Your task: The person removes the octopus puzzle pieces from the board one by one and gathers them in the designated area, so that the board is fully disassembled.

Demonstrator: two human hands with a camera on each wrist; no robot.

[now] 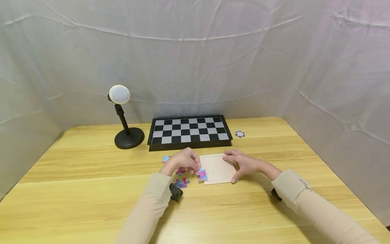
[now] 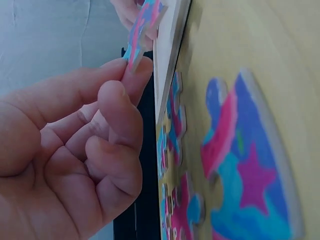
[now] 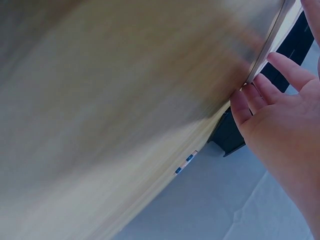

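Observation:
My left hand (image 1: 186,159) pinches a pink, blue and purple jigsaw piece (image 1: 201,175) between thumb and fingertip, over the left edge of a shallow, pale wooden puzzle tray (image 1: 217,169). In the left wrist view the piece (image 2: 143,27) stands tilted, and the other fingers are curled beneath it. My right hand (image 1: 246,165) holds the tray at its right side, thumb by the near corner and fingers by the far one. In the right wrist view its fingertips touch the tray's edge. More jigsaw pieces (image 1: 181,183) lie left of the tray, partly hidden by my left hand.
Behind the tray lies a black-and-white chessboard box (image 1: 190,130). A round microphone on a black stand (image 1: 129,138) is at the back left. One poker chip (image 1: 240,134) sits right of the board. Pale cloth (image 1: 195,61) hangs around the wooden table (image 1: 91,203).

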